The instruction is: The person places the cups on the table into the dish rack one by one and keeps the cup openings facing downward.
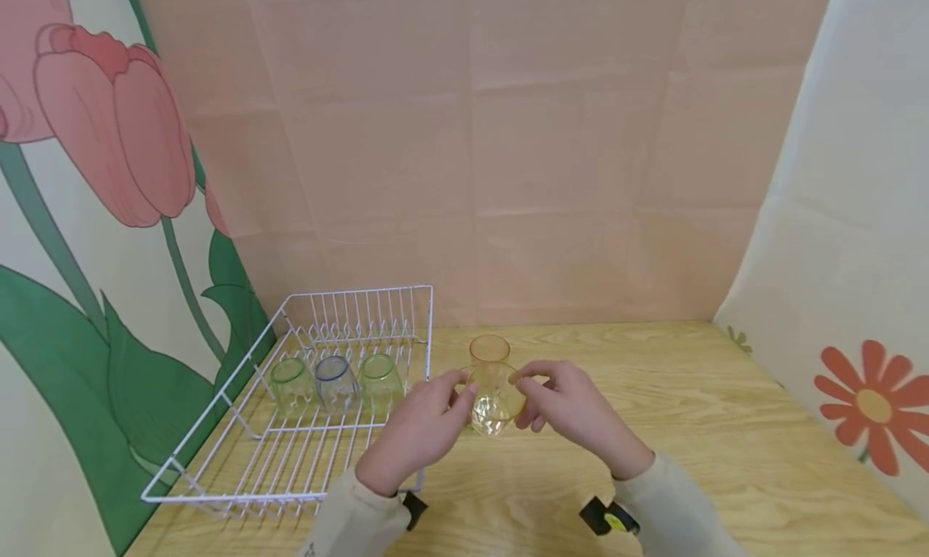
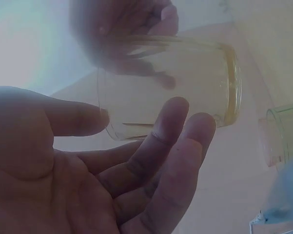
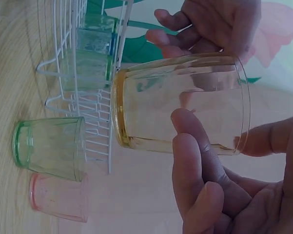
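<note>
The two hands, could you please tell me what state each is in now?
Left hand: holding one side of the yellow glass.
Right hand: holding its other side.

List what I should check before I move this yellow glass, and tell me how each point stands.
1. Left grip on the yellow glass: ok, holding its side.
2. Right grip: ok, holding the opposite side.
3. Base up, like the three rack glasses: not ok, its rim faces up.
4. Room in the rack: ok, its near part looks bare.
5. Clear of the pink glass and the loose green glass: ok, the right wrist view shows a gap.
6. Dry inside: cannot tell.
</note>
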### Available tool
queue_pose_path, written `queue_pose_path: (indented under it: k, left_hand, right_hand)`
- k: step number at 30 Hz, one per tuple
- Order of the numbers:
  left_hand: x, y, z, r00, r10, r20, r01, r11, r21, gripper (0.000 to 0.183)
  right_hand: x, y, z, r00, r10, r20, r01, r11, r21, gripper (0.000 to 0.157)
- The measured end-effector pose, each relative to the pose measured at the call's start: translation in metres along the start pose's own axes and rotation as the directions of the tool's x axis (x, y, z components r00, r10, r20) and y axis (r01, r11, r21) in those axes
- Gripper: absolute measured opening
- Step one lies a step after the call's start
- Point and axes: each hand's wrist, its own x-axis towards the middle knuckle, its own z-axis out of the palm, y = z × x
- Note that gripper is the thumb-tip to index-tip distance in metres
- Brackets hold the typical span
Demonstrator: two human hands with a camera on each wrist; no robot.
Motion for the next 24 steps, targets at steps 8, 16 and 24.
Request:
queue_pose_path:
  k: [8,16,24]
  left_hand:
    - [0.000,0.000,0.001,1.000,0.019,-0.008,-0.019,1.000,-0.007,0.043]
    - [0.000,0.001,0.003,0.999,0.049,0.009,-0.049,0.998,-0.032,0.041]
    - [0.000,0.002,0.005,0.999,0.030,0.034,-0.029,0.999,-0.042,0.041]
  right_hand:
    - [0.007,0.007,-0.004,0.998,0.061,-0.008,-0.061,0.996,0.059,0.045]
    - [0.014,0.015,-0.007,0.996,0.088,0.016,-0.090,0.990,0.111,0.051]
    - [0.017,0.019,-0.006,0.994,0.101,0.040,-0.104,0.991,0.088,0.055]
